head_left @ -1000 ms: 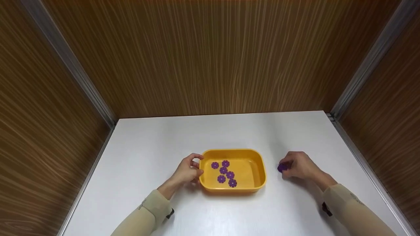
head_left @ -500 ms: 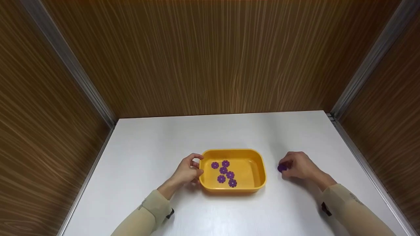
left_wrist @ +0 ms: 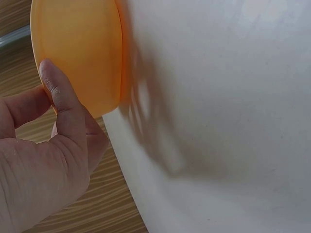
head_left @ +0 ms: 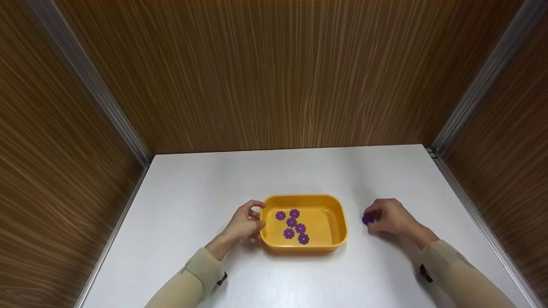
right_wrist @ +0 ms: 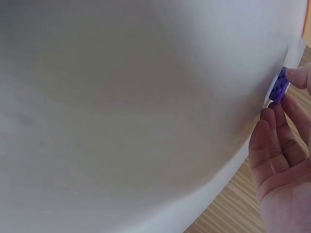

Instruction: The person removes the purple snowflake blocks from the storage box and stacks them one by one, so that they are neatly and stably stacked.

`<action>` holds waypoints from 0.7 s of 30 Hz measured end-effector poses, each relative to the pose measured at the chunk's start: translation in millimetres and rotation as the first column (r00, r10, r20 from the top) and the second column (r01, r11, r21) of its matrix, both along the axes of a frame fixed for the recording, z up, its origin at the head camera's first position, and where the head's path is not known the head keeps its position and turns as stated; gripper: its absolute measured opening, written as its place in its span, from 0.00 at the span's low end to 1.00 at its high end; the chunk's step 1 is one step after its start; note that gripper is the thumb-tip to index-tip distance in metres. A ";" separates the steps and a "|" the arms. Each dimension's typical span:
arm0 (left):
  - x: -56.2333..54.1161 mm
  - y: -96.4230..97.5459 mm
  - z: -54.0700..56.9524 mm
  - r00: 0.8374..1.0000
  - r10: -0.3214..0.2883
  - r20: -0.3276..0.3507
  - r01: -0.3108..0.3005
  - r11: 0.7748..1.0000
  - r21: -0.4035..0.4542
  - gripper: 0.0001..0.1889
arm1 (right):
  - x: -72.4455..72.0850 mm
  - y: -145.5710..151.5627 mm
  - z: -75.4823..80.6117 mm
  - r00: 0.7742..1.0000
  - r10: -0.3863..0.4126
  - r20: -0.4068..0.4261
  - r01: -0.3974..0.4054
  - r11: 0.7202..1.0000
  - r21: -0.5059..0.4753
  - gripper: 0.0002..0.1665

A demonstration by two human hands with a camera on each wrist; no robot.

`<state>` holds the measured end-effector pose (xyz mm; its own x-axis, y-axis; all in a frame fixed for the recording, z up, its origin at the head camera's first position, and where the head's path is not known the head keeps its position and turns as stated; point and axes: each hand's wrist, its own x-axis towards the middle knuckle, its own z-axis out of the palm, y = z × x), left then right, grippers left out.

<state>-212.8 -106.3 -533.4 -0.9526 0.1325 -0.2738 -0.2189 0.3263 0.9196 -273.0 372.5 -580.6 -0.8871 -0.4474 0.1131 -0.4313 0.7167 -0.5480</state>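
Observation:
A yellow plastic tray (head_left: 336,244) sits on the white table, with several purple flower-shaped discs (head_left: 291,222) lying flat in its left half. My left hand (head_left: 242,222) holds the tray's left end. In the left wrist view, the thumb (left_wrist: 57,90) lies against the tray's outer wall (left_wrist: 80,48). To the right of the tray, my right hand (head_left: 389,217) pinches purple notched discs (head_left: 367,219) between thumb and fingers, at the tabletop. From the right wrist, these discs (right_wrist: 279,86) look like a small stack standing close to the white surface; how many is unclear.
Wood-grain panels enclose the white table (head_left: 205,179) at the back (head_left: 274,85) and on both sides. Grey metal strips (head_left: 466,85) run along the corners and side edges. A gap of bare table separates the tray from my right hand.

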 end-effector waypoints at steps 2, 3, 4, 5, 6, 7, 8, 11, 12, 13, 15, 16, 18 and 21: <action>0.3 -0.1 0.4 1.000 0.000 -0.003 0.000 1.000 0.001 0.30 | -0.2 -0.1 0.2 1.000 -0.001 0.007 0.001 1.000 -0.001 0.17; 0.5 -0.2 0.5 1.000 -0.001 -0.005 0.001 1.000 0.004 0.30 | -0.3 0.0 0.4 1.000 -0.003 0.014 0.003 1.000 -0.004 0.17; 0.6 -0.3 0.5 1.000 -0.003 -0.007 0.003 1.000 0.006 0.30 | -0.3 0.0 0.7 1.000 -0.009 0.027 0.009 1.000 -0.008 0.18; 0.8 -0.4 0.5 1.000 -0.004 -0.008 0.004 1.000 0.009 0.30 | -0.1 -0.3 1.2 0.999 -0.017 0.034 0.017 1.000 -0.012 0.18; 0.9 -0.5 0.6 1.000 -0.004 -0.010 0.005 1.000 0.011 0.30 | 0.1 -0.5 2.0 0.999 -0.024 0.041 0.025 1.000 -0.017 0.19; 1.2 -0.4 0.4 1.000 -0.005 -0.010 0.005 1.000 0.014 0.30 | 0.3 -0.4 2.6 0.999 -0.030 0.045 0.031 0.999 -0.023 0.19; 1.4 -0.4 0.1 1.000 -0.006 -0.010 0.006 1.000 0.017 0.30 | 0.6 -0.3 3.3 0.998 -0.036 0.050 0.038 0.999 -0.029 0.19; 1.9 -0.1 0.4 1.000 -0.003 -0.010 0.003 1.000 0.017 0.30 | 1.8 -1.5 7.1 0.998 -0.052 0.038 0.054 0.998 -0.040 0.17; 2.0 0.0 0.6 1.000 -0.002 -0.010 0.002 1.000 0.016 0.30 | 2.1 -2.1 8.4 0.999 -0.048 0.026 0.049 0.998 -0.041 0.16; 2.2 0.1 0.8 1.000 -0.001 -0.010 0.001 1.000 0.014 0.30 | 2.4 -2.9 10.0 0.999 -0.043 0.011 0.043 0.998 -0.042 0.15; 2.2 0.1 1.1 1.000 -0.001 -0.011 0.001 1.000 0.007 0.29 | 3.2 -6.1 13.8 0.999 -0.029 -0.033 0.027 0.999 -0.044 0.14; 2.2 0.0 0.9 1.000 -0.002 -0.011 0.002 1.000 0.002 0.29 | 3.4 -7.7 15.7 0.998 -0.020 -0.056 0.017 0.999 -0.043 0.14; 2.1 -0.1 1.0 1.000 -0.003 -0.010 0.002 1.000 -0.007 0.29 | 3.8 -11.6 19.2 0.996 0.000 -0.092 -0.005 0.999 -0.049 0.13; 1.6 -0.2 0.6 1.000 -0.003 -0.010 0.003 1.000 -0.015 0.29 | 4.9 -18.9 25.0 0.991 0.034 -0.129 -0.044 0.996 -0.078 0.12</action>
<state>-211.2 -106.5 -532.8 -0.9549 0.1316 -0.2661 -0.2085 0.3410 0.9166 -268.2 353.5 -555.6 -0.8454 -0.4662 0.2608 -0.5278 0.6541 -0.5418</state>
